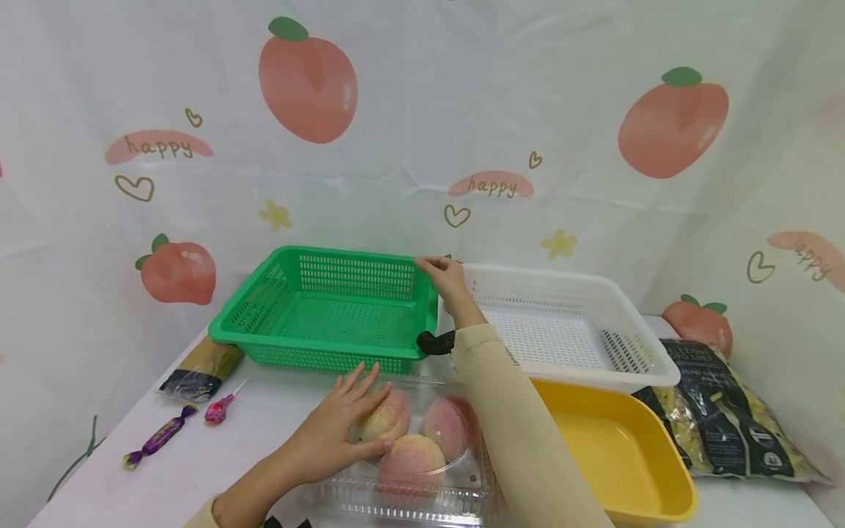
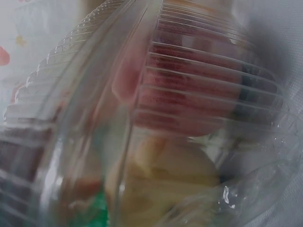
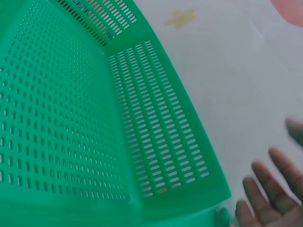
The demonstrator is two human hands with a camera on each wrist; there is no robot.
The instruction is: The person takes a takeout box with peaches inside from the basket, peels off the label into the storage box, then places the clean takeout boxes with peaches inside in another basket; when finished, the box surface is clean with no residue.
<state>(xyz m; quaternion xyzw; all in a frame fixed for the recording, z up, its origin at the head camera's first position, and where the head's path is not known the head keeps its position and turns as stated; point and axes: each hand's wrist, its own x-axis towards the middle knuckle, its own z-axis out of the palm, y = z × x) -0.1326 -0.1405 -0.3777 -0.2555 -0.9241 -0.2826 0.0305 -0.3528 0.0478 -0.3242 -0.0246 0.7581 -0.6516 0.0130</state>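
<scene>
My left hand [image 1: 337, 429] rests with spread fingers on a clear plastic clamshell box [image 1: 343, 495]. Inside the box are three pink-and-yellow peaches [image 1: 412, 462]; through its ribbed wall in the left wrist view, a red peach [image 2: 189, 90] shows above a yellowish one. Farther back, my right hand [image 1: 447, 282] is near the back right corner of the green basket [image 1: 330, 352]. The right wrist view shows that hand [image 3: 279, 198] with fingers extended and holding nothing, beside the perforated green basket [image 3: 156, 123]. No contents show in the basket.
A white basket [image 1: 634, 359] stands right of the green one, with a yellow basin [image 1: 607, 447] before it. A dark food bag [image 1: 733, 418] lies far right. At left are a packet of noodle-like sticks [image 1: 205, 367], a lollipop [image 1: 218, 411] and a purple wrapped candy [image 1: 161, 438].
</scene>
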